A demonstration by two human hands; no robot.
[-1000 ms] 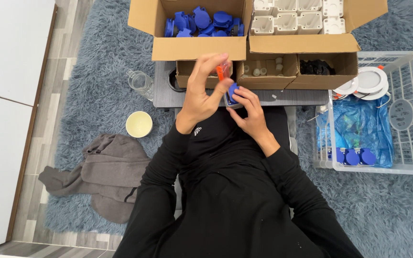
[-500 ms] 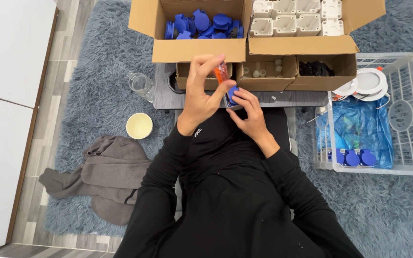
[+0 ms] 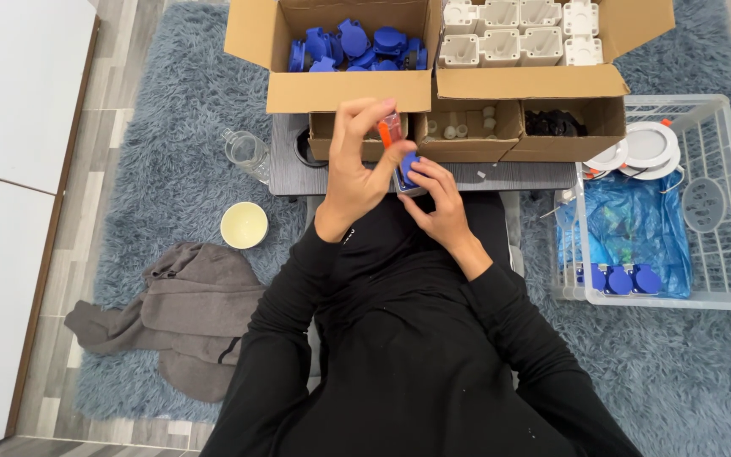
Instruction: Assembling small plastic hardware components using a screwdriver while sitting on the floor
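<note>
My left hand [image 3: 355, 165] is raised over the small grey table [image 3: 501, 176], its fingers pinched around an orange-handled screwdriver [image 3: 391, 129] that points down. Directly under the tool sits a small blue part [image 3: 408, 169], gripped from the right by my right hand [image 3: 437, 199]. The tool's tip is hidden where it meets the blue part. Both forearms are in black sleeves.
A cardboard box of blue parts [image 3: 353, 42] and another of white housings [image 3: 518, 34] stand behind the table. Smaller boxes [image 3: 467, 127] lie in front of them. A white wire basket [image 3: 712, 211] with blue bag is right. A glass [image 3: 245, 152], cream bowl [image 3: 244, 224] and grey cloth [image 3: 179, 313] lie left.
My left hand's fingers have shifted slightly around the screwdriver; both hands stay in the same place over the blue part.
</note>
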